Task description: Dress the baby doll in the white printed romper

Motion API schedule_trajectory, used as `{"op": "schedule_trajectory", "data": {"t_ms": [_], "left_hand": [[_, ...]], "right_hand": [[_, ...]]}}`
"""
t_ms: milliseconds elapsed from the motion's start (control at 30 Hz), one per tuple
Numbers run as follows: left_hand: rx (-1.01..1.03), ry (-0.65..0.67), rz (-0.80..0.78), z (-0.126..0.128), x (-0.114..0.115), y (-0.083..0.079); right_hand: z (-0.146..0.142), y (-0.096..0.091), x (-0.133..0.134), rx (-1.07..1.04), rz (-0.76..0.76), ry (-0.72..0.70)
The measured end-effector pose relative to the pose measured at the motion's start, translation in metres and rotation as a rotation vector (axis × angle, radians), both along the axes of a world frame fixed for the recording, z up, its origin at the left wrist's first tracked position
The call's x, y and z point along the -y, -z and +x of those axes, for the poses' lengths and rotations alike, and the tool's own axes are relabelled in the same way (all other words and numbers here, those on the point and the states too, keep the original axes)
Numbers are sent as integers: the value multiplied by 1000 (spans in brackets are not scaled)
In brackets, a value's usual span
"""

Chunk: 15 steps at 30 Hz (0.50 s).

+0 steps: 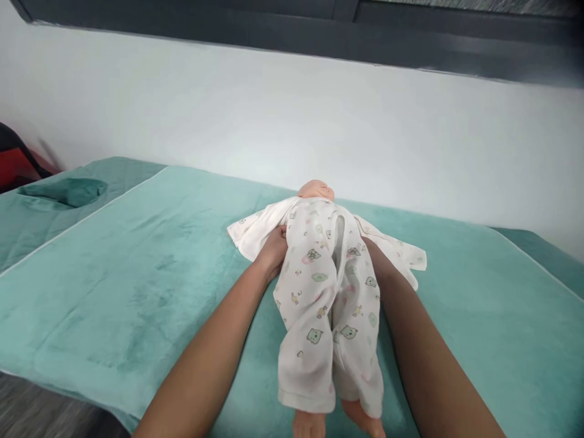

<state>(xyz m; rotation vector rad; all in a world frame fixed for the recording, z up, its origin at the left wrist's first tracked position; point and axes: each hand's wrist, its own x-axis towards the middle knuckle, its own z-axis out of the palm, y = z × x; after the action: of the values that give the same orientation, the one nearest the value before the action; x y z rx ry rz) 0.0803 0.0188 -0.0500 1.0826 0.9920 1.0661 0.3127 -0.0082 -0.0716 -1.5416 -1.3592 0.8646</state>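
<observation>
Laid face-up on 1 green cover (159,261): 1 doll (316,190), head twd white wall (274,115), 2 bare feet nearest cam. Also 1 pr printed trousers (314,274) over torso & both legs, plus 1 white top (262,228) w/ 2 sleeves spread either side. L hand (274,246): narrow, fingers curled, touching trousers' edge nr waist; can't tell if gripping. R hand (371,246): at opp. edge, fingers hidden behind cloth, can't tell how open.
</observation>
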Motion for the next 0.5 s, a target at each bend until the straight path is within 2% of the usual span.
{"op": "schedule_trajectory", "data": {"t_ms": [100,167,267,500], "left_hand": [[-17,49,-49,-1,1,0],[-37,38,-18,-1,2,0],[-54,9,61,-2,3,-1],[-35,-77,87,1,6,-6]], "right_hand": [[-1,-1,-1,-121,-142,-90],[-3,0,-2,-181,-149,-113],[-7,3,-3,-179,-104,-113],[-8,3,-1,120,107,36]]}}
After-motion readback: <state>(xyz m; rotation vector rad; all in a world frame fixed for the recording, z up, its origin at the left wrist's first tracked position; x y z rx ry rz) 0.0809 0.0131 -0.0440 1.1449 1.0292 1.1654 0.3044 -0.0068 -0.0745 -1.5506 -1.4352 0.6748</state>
